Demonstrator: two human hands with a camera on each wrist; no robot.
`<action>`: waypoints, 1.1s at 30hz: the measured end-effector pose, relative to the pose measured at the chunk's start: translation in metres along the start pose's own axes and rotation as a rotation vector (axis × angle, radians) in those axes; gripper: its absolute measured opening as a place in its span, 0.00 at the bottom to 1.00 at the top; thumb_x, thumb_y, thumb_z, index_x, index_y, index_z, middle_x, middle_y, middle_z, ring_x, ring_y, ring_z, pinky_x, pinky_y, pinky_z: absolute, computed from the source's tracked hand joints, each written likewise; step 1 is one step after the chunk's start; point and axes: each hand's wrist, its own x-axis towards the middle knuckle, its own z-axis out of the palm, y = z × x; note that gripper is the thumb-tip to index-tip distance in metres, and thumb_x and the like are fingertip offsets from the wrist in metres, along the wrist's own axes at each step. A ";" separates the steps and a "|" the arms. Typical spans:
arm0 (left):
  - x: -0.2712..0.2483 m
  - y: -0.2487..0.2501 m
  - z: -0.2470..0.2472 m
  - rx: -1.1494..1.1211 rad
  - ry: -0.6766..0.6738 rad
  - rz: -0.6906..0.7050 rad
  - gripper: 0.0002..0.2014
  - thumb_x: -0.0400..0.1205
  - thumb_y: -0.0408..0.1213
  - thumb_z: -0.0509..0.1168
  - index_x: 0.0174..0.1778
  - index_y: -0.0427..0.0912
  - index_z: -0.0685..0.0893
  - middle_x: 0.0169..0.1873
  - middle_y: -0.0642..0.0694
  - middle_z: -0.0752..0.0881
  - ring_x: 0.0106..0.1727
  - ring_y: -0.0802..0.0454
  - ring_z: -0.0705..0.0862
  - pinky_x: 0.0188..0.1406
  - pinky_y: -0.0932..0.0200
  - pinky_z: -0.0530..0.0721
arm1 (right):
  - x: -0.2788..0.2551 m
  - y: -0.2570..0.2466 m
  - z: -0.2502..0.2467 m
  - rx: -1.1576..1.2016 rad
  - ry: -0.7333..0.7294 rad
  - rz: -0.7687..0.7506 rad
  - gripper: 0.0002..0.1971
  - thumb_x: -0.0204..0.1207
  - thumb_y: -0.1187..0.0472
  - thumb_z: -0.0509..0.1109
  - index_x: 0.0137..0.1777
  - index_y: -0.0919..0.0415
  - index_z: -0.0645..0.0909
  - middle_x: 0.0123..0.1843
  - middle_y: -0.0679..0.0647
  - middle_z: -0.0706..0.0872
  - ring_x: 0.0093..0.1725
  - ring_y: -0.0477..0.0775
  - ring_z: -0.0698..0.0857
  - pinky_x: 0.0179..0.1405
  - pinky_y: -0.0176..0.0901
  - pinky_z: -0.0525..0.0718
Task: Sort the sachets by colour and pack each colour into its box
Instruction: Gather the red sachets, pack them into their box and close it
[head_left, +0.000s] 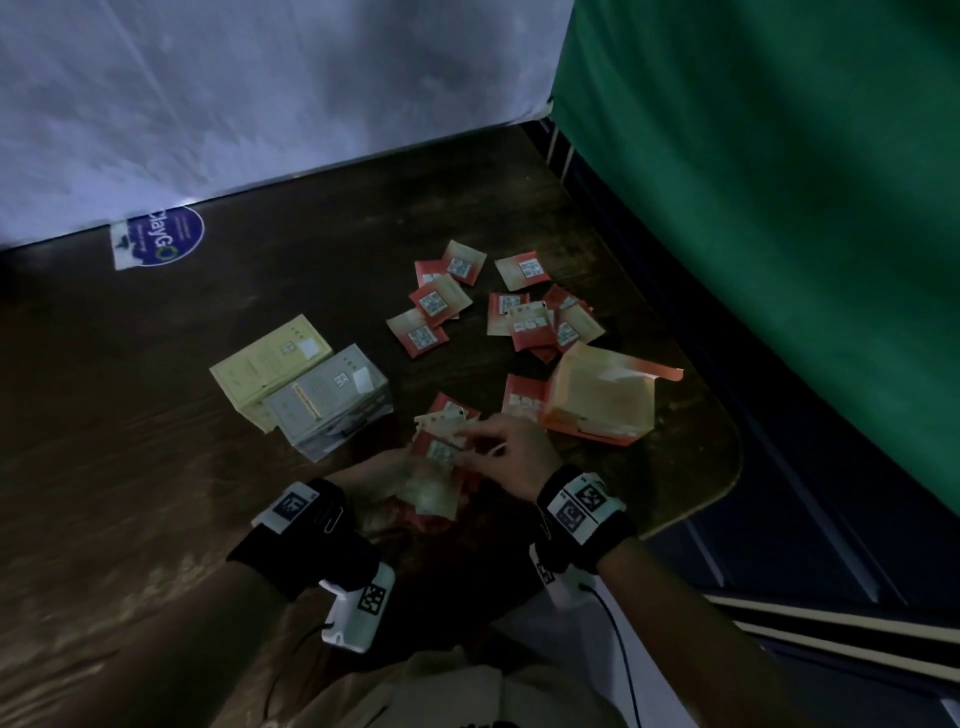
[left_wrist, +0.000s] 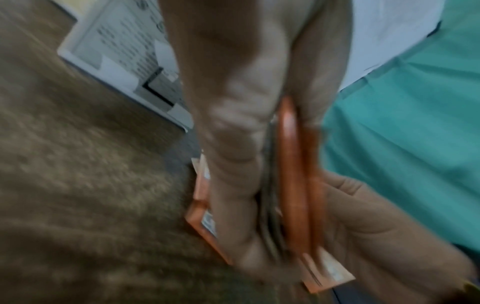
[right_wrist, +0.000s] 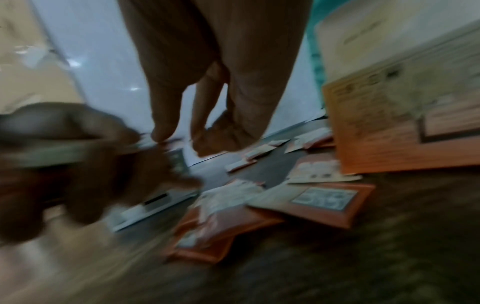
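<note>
At the near edge of the table (head_left: 156, 415), the left hand (head_left: 387, 475) has its grip closed round a stack of orange sachets (left_wrist: 296, 185), fingers on one side and thumb on the other, the packets standing on edge between them. The right hand (head_left: 511, 454) reaches in from the right, just above that stack, and its fingers touch the topmost packet; the blur keeps me from telling whether its grip is pinching the packet or only resting on it. Just beyond the hands a few more orange sachets (right_wrist: 223, 222) lie overlapping on the wood. To the right stands the orange box (head_left: 597, 400), its flap open, with one sachet lying against its left side. Further back, two loose clusters of orange sachets (head_left: 436, 306) are scattered flat. To the left of the hands sit a grey box (head_left: 327, 400) and, touching it behind, a yellow box (head_left: 260, 364), both closed.
</note>
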 end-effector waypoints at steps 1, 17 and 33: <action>0.001 0.000 -0.003 0.049 0.022 -0.015 0.11 0.85 0.27 0.57 0.39 0.36 0.82 0.22 0.48 0.87 0.20 0.58 0.85 0.20 0.67 0.82 | 0.004 0.002 -0.004 -0.079 0.026 0.022 0.19 0.75 0.55 0.74 0.64 0.59 0.83 0.61 0.55 0.83 0.59 0.50 0.82 0.52 0.29 0.77; 0.004 0.012 -0.007 0.084 0.111 0.002 0.12 0.85 0.35 0.59 0.38 0.40 0.82 0.24 0.49 0.87 0.27 0.52 0.85 0.29 0.62 0.83 | 0.017 0.023 0.004 -0.759 -0.232 0.271 0.64 0.55 0.48 0.86 0.83 0.49 0.43 0.84 0.58 0.42 0.83 0.67 0.45 0.75 0.69 0.65; 0.002 0.016 0.005 0.083 0.054 0.072 0.11 0.85 0.44 0.60 0.59 0.45 0.79 0.40 0.45 0.87 0.37 0.48 0.85 0.46 0.55 0.82 | 0.003 0.019 0.006 -0.510 0.099 0.282 0.20 0.78 0.71 0.60 0.70 0.60 0.68 0.70 0.61 0.66 0.64 0.62 0.73 0.63 0.47 0.74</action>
